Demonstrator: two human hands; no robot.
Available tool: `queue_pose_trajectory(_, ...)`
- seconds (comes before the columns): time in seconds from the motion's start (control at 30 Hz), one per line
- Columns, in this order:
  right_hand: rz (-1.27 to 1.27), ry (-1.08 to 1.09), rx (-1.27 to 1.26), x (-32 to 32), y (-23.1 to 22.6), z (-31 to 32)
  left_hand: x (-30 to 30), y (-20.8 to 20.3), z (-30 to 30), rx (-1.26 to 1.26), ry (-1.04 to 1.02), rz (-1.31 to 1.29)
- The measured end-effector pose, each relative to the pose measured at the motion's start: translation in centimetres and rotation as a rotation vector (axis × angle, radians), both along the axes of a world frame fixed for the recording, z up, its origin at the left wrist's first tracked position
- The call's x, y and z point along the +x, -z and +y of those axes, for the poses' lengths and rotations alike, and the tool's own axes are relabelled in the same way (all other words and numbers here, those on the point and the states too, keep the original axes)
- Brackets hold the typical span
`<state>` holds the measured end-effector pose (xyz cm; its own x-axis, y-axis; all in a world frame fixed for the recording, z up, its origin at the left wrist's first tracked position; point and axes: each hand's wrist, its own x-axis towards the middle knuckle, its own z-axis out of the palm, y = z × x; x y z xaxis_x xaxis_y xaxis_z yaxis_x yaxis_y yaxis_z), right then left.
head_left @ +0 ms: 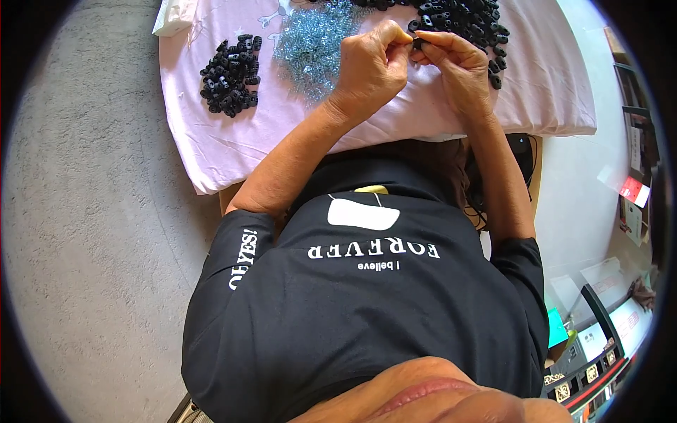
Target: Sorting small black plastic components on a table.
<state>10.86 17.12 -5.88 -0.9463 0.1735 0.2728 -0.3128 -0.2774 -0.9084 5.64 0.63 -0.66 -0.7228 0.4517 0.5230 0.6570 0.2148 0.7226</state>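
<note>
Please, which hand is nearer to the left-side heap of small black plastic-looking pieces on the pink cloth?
Left. The left hand is right of this black heap, at the translucent pale-blue pile's right edge; the right hand is farther right.

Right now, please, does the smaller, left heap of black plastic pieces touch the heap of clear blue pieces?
Apart: the head view shows pink cloth between the black heap and the blue heap.

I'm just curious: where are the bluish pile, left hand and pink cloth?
Bluish pile (310, 53): head view, its middle.
Left hand (373, 67): head view, its back.
Pink cloth (203, 149): head view, bare left part.
</note>
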Motion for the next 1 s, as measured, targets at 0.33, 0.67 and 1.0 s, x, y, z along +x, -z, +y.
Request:
queue_pose_trajectory(0.33,-0.066,-0.046,-0.106,0.2,0.3,1.0,-0.6,0.0,0.2,0.021,0.09,-0.085)
queue_pose_trajectory(0.67,-0.15,-0.149,-0.185,0.2,-0.3,1.4,-2.5,-1.8,-1.2,-0.14,0.324,-0.2)
queue_pose_trajectory(1.0,-0.193,-0.173,-0.086,0.4,-0.7,1.4,-3.5,-1.4,-1.0,-0.206,0.397,0.082)
